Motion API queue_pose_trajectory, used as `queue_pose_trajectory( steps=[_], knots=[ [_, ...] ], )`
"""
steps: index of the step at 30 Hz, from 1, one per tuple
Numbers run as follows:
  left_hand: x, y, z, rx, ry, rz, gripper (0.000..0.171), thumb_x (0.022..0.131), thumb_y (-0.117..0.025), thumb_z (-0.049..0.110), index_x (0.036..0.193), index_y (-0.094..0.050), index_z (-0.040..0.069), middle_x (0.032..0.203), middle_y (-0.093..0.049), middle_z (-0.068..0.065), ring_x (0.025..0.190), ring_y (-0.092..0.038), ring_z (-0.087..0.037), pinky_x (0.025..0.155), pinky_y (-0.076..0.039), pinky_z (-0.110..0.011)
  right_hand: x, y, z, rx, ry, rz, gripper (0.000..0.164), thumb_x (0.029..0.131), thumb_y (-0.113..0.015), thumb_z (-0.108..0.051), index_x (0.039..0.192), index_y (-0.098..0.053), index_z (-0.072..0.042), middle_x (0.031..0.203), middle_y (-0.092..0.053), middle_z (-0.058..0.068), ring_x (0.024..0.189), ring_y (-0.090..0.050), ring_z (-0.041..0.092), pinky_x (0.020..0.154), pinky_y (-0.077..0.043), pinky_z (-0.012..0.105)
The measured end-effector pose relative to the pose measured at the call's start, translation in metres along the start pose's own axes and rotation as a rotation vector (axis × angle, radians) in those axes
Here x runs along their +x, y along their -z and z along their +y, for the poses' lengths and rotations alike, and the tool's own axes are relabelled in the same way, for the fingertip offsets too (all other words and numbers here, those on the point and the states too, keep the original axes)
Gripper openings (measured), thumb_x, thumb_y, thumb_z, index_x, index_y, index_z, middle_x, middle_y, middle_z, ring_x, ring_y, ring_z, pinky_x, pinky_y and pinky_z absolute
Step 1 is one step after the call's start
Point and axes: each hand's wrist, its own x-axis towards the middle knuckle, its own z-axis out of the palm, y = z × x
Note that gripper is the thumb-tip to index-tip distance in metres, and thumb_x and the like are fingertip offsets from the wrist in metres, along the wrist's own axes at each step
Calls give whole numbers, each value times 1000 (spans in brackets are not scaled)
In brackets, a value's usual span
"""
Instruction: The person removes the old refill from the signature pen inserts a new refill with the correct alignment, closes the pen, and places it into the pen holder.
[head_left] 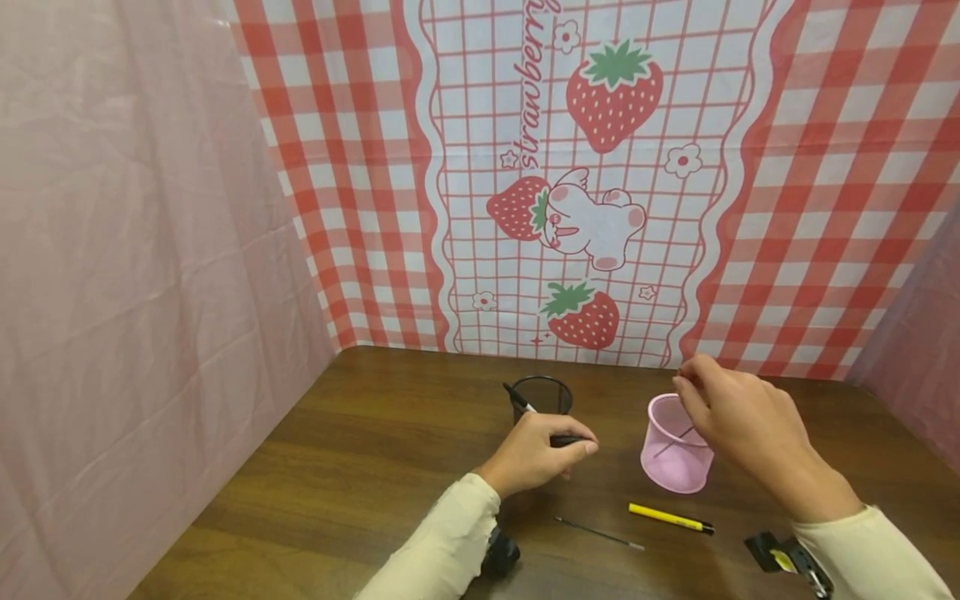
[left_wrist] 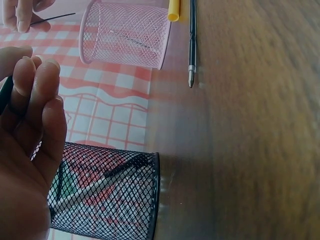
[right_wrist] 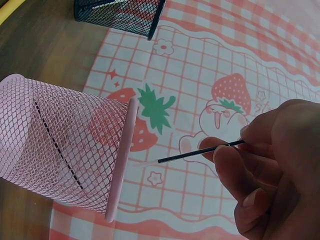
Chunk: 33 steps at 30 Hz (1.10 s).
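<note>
My left hand [head_left: 536,450] grips a black pen [head_left: 566,440] in front of the black mesh cup [left_wrist: 157,200]. A black-and-white pen [head_left: 517,398] leans inside that cup. On the other side, my right hand [head_left: 757,425] is raised over the pink mesh cup [right_wrist: 120,165], pinching a thin dark pen refill [right_wrist: 190,154] between thumb and fingertips. The refill's free end points at the pink cup's rim in the right wrist view. Another thin dark refill [right_wrist: 57,142] lies slanted inside the pink cup.
A loose pen refill [head_left: 600,533] lies on the wooden table [head_left: 315,467] between my forearms. To its right is a yellow pen [head_left: 667,517] with a black end. A strawberry-print cloth [head_left: 480,250] hangs behind the table, and a pale pink curtain [head_left: 150,250] hangs at left.
</note>
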Motion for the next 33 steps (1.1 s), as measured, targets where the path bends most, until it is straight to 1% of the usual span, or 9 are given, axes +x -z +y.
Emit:
queue_pose_trajectory(
  steps=[5,8,11,13,15,18,23,25,33],
  knots=[
    [0,0,0,-11,4,-6,13,97,-69,17,103,-76,8,90,-72,2,55,-61,0,54,-57,-23,-1,1,-1,4,-12,-17,11,92,-70,-19,97,-63,-12,61,-58,-4,48,-49,15,41,-41,44],
    [0,0,-1,-18,9,-7,14,97,-68,16,104,-76,6,91,-73,1,56,-62,-1,54,-57,-24,-2,2,-1,-5,-13,1,11,91,-71,-19,97,-64,-12,62,-60,-3,49,-52,18,41,-42,45],
    [0,0,-1,-11,11,-4,13,97,-68,16,104,-76,7,91,-72,4,56,-62,0,54,-57,-24,-3,2,-2,-1,-16,11,12,90,-72,-19,96,-64,-13,66,-64,0,50,-57,23,41,-42,48],
    [0,0,0,-4,8,-2,13,97,-68,16,104,-76,8,90,-71,6,56,-62,1,54,-58,-24,-4,2,-2,-2,-9,21,12,89,-73,-19,95,-65,-13,66,-65,0,51,-58,23,41,-41,48],
    [0,0,0,-2,7,0,12,97,-69,16,103,-76,9,90,-71,7,55,-62,1,54,-58,-24,-5,1,-4,-2,0,21,13,87,-74,-18,94,-65,-13,65,-64,-1,50,-56,21,40,-40,46],
    [0,0,-1,-7,6,1,12,97,-69,15,103,-76,8,91,-72,6,55,-62,1,54,-58,-24,-6,-1,-6,-6,11,6,13,86,-75,-18,93,-66,-13,63,-62,-5,49,-54,16,39,-40,42],
    [0,0,-2,-9,8,0,15,97,-69,16,104,-76,4,91,-72,3,55,-62,0,54,-58,-24,-9,-4,-10,12,1,-61,12,87,-75,-20,94,-68,-13,69,-66,-6,54,-56,13,42,-44,39],
    [0,-1,-2,-11,11,-2,15,97,-69,17,103,-76,5,90,-72,3,55,-61,-1,54,-57,-24,-11,-5,-12,18,-4,-76,11,88,-75,-21,94,-69,-15,70,-65,-7,55,-56,12,43,-44,39],
    [0,-1,-2,-25,34,4,10,96,-70,15,102,-77,10,90,-73,0,55,-62,-4,54,-57,-24,-18,-13,-16,29,24,-76,7,89,-74,-21,93,-70,-18,69,-63,-12,54,-52,7,43,-43,37]
  ],
)
